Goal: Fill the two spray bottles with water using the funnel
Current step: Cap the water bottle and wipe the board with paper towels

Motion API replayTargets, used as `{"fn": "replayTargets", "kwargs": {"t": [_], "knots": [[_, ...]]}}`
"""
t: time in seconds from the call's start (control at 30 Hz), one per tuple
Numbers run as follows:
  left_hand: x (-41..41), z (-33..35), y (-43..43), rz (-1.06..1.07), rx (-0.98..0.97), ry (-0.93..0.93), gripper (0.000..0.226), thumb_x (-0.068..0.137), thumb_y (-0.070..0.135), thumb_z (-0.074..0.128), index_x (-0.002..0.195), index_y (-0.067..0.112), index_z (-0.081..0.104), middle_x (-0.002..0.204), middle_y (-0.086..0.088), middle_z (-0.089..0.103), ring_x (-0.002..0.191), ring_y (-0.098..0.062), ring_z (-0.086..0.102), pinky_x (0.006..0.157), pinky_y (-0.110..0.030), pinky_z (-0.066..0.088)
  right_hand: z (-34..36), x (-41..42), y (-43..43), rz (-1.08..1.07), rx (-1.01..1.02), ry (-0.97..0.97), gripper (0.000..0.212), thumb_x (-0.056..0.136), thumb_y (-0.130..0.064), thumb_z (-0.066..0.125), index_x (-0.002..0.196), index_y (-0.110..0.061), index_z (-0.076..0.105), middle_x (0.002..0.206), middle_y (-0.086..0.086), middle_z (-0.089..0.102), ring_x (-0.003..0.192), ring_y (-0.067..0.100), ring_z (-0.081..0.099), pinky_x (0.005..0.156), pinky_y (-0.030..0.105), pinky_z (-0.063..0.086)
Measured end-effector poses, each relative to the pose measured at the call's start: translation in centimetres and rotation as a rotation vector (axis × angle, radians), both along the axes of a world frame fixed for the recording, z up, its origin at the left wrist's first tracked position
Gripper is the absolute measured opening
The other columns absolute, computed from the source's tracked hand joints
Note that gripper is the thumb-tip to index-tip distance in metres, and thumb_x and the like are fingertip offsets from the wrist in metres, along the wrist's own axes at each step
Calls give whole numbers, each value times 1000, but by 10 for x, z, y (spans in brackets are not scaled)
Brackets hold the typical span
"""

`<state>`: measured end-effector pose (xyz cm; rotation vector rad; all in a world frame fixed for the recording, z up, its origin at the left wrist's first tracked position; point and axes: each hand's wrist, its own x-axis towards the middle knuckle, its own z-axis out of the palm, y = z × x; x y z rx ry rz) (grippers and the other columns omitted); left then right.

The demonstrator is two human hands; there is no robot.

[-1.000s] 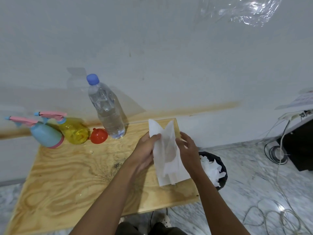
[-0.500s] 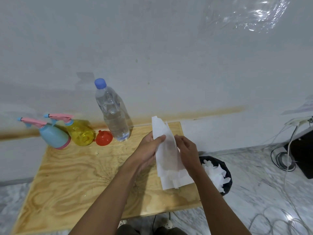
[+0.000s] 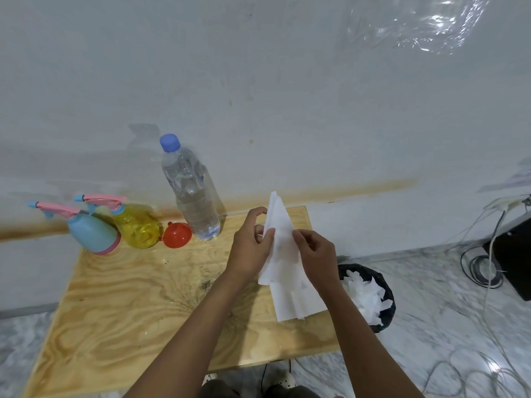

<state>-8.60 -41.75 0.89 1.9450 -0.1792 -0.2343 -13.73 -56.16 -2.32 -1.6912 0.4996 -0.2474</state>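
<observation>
Fingers (image 3: pixel 268 234) of left hand (image 3: pixel 250 251) and right hand (image 3: pixel 317 254) are being pinched on the paper towel (image 3: pixel 290 297), being folded narrower than earlier (funnel (image 3: pixel 177 235) lying idle).

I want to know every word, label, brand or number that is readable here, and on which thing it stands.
No text is readable.
The water bottle shows no label; the blue spray bottle, the yellow spray bottle and the paper towel bear no print.
The sheet at the right edge is too blurred to read.
</observation>
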Motion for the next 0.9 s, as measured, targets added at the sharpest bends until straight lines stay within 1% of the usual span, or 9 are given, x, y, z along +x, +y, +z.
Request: {"fn": "replayTargets", "kwargs": {"t": [0.13, 0.2, 0.3, 0.37, 0.53, 0.6, 0.7, 0.8, 0.9], "knots": [[2, 2, 5, 43, 9, 6, 34, 97, 19, 56, 120, 43, 48, 78, -14, 63, 60, -14, 49, 51, -16, 39, -5, 2, -3, -54, -23, 30, 11, 97, -28, 60, 94, -28, 70, 86, -16, 71, 79, -3, 65, 69, 10, 49], [4, 3, 9, 77, -9, 3, 33, 97, 17, 56, 118, 42, 51, 84, -12, 64, 61, -13, 51, 51, -14, 42, -11, 3, -9, -85, -52, 66, 12, 97, -28, 60, 96, -26, 71, 86, -15, 71, 82, 1, 66, 73, 16, 50], [6, 6, 16, 131, -2, -18, 34, 95, 17, 55, 114, 45, 51, 95, -13, 64, 66, -16, 54, 58, -24, 47, -26, 5, -17, -134, -157, 141, 19, 98, -31, 58, 103, -20, 73, 89, -12, 70, 89, 10, 67, 80, 27, 52], [7, 9, 20, 170, 23, -46, 32, 95, 15, 54, 116, 40, 52, 96, -12, 64, 68, -18, 54, 59, -27, 46, -36, 7, -20, -157, -239, 189, 23, 99, -31, 55, 107, -17, 72, 92, -10, 69, 94, 13, 66, 79, 28, 50], [7, 15, 35, 275, 4, -114, 31, 94, 9, 52, 116, 29, 56, 91, -6, 64, 74, -14, 57, 61, -23, 45, -56, 10, -22, -197, -335, 302, 29, 101, -31, 49, 114, -14, 68, 112, -1, 71, 102, 19, 64, 79, 30, 44], [8, 16, 40, 277, 16, -134, 31, 93, 8, 51, 119, 25, 57, 90, 0, 63, 77, -12, 58, 62, -21, 45, -61, 12, -19, -175, -359, 349, 31, 101, -31, 47, 120, -15, 65, 116, 0, 70, 105, 21, 64, 77, 30, 43], [7, 17, 44, 267, 40, -141, 32, 94, 8, 51, 119, 26, 56, 85, 8, 59, 73, 0, 55, 58, -10, 43, -71, 12, -13, -126, -420, 370, 33, 102, -27, 46, 133, -21, 53, 122, 4, 66, 107, 25, 64, 75, 31, 42], [6, 16, 46, 245, 41, -151, 34, 94, 8, 51, 119, 30, 55, 81, 6, 56, 68, 5, 52, 60, -8, 42, -83, 9, -8, -23, -504, 384, 42, 101, -27, 46, 143, -27, 41, 133, 2, 57, 113, 26, 61, 75, 33, 44], [5, 14, 48, 201, 54, -146, 37, 94, 10, 52, 116, 40, 52, 76, -2, 48, 63, -5, 46, 58, -12, 41, -95, 4, -6, 162, -592, 530, 43, 100, -37, 46, 142, -26, 45, 142, 1, 50, 126, 22, 52, 93, 38, 47]]}}
